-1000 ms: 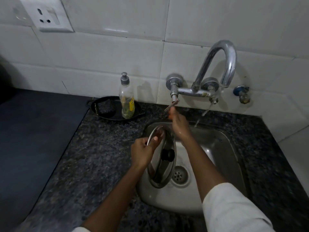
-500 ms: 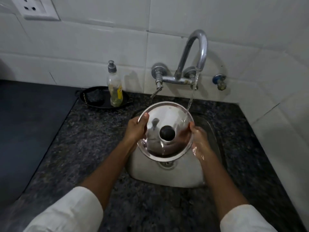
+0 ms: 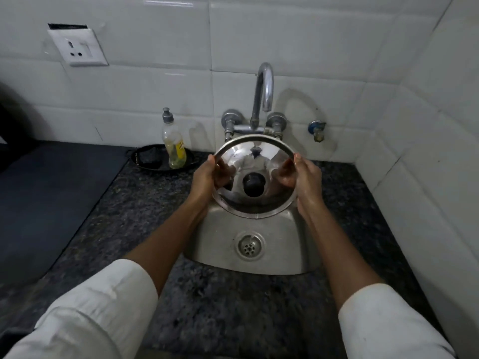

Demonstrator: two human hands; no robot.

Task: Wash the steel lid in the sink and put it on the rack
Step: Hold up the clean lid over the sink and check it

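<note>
A round steel lid (image 3: 248, 156) with a black knob at its middle is held tilted toward me above the back of the small steel sink (image 3: 220, 244). My left hand (image 3: 204, 181) grips its left rim and my right hand (image 3: 307, 182) grips its right rim. The lid sits just below the curved tap (image 3: 264, 92). Whether water runs onto it I cannot tell. No rack is in view.
A soap bottle (image 3: 174, 145) stands in a black dish (image 3: 153, 158) left of the tap. Dark granite counter (image 3: 145, 211) surrounds the sink, with a dark mat (image 3: 46, 193) at left. White tiled walls rise behind and at right, with a socket (image 3: 77, 47) and a small valve (image 3: 317, 129).
My right hand left the tap handle and took the lid's right rim. The lid turned from edge-on in the sink to facing me, raised under the spout in both hands.
</note>
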